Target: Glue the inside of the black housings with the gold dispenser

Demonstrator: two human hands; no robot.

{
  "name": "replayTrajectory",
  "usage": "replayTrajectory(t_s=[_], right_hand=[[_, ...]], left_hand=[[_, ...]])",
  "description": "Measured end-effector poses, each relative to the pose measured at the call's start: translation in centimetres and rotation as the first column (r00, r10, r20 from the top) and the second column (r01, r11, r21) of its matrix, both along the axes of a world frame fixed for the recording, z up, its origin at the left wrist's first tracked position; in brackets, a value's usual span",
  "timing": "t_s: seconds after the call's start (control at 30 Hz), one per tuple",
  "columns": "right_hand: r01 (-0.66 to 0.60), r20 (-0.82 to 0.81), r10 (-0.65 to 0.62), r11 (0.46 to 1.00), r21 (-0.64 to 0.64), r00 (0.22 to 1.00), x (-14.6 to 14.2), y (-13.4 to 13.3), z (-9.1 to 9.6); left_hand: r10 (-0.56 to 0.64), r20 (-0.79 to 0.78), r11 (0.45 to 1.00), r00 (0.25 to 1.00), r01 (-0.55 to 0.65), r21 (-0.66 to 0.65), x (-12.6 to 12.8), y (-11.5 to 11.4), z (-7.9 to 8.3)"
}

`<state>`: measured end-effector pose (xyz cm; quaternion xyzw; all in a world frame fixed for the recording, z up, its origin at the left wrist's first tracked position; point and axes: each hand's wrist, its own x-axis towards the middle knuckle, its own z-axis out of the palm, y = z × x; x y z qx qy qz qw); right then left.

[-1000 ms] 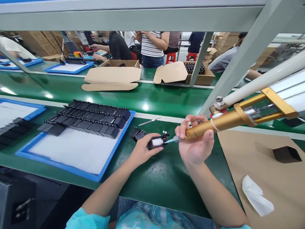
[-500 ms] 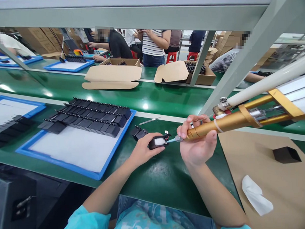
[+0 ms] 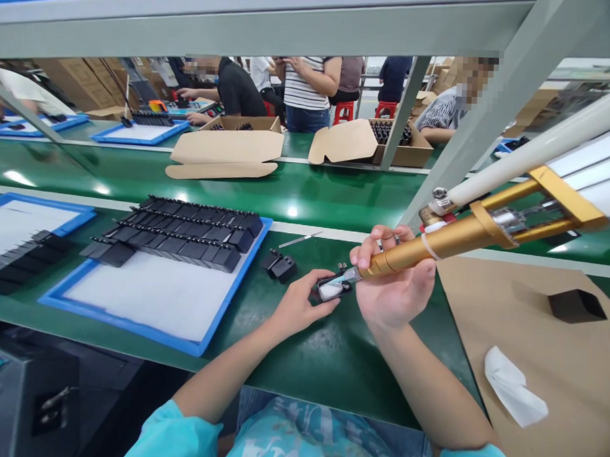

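Note:
My left hand (image 3: 305, 303) is closed around a small black housing (image 3: 343, 291), whose open top shows a white part inside. In my right hand (image 3: 396, 285) is a gold-coloured glue dispensing gun (image 3: 414, 252), its barrel lying across the palm with fingers wrapped round it. The gun's pale blue needle tip (image 3: 339, 279) reaches into the open housing; whether it touches the white part I cannot tell. Two black housings (image 3: 279, 266) stand on the green bench just left of my left hand. Behind them lies a thin metal blade tool (image 3: 299, 240).
Rows of black housings (image 3: 179, 231) fill the back of a blue-rimmed tray (image 3: 206, 325). Another tray (image 3: 80, 215) is at far left. On cardboard (image 3: 522, 316) at right lie a tissue (image 3: 514, 388) and a black block (image 3: 577, 306). A metal post (image 3: 463, 134) rises behind the gun; co-workers sit and stand beyond.
My left hand has shifted slightly right with the housing and turned it. The dispensing gun has moved a little left, its needle now further over the housing's opening.

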<state>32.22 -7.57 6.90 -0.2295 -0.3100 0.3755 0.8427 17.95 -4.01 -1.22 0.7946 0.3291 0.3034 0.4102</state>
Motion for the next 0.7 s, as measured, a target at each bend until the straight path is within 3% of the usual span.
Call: replayTrajectory(t_s=[0.33,0.7], right_hand=[[-0.064,0.047,0.062,0.997,0.036,0.997,-0.9,-1.1,0.2],[-0.01,0.031,0.01,1.0,-0.007,0.999,-0.5,-0.7,0.4]], left_hand=[[-0.016,0.139,0.995,0.99,0.001,0.103,0.2,-1.0,0.1],[0.037,0.055,0.999,0.998,-0.038,0.012,-0.1,-0.6,-0.2]])
